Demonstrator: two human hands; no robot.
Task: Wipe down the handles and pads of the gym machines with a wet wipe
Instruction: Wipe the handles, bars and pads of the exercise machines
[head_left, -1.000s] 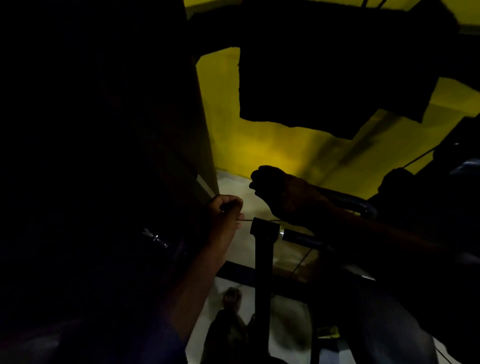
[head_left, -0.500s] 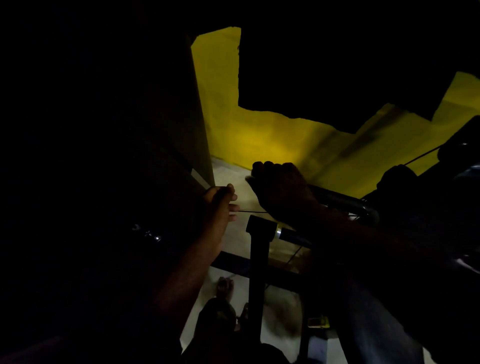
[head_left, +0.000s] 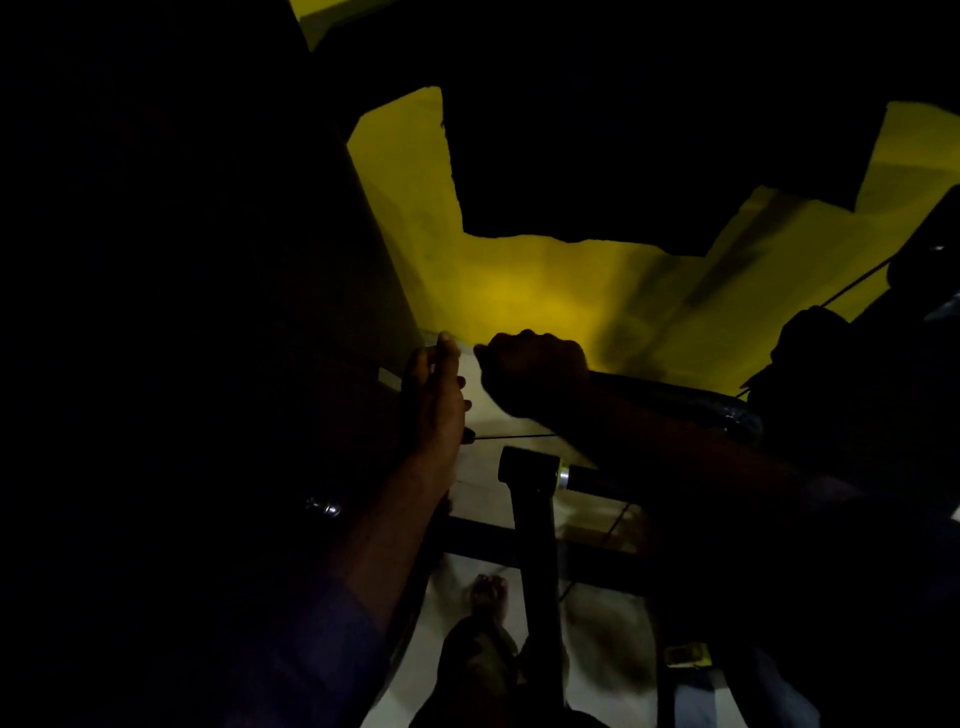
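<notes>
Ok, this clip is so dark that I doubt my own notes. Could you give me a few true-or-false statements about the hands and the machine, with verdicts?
1. The right hand is curled round the end of a black bar. True.
2. The wall behind the hands is white. False: it is yellow.
3. A bare foot shows below the hands. True.
4. The left hand grips the same bar as the right. False: it is apart from that bar, further left.
</notes>
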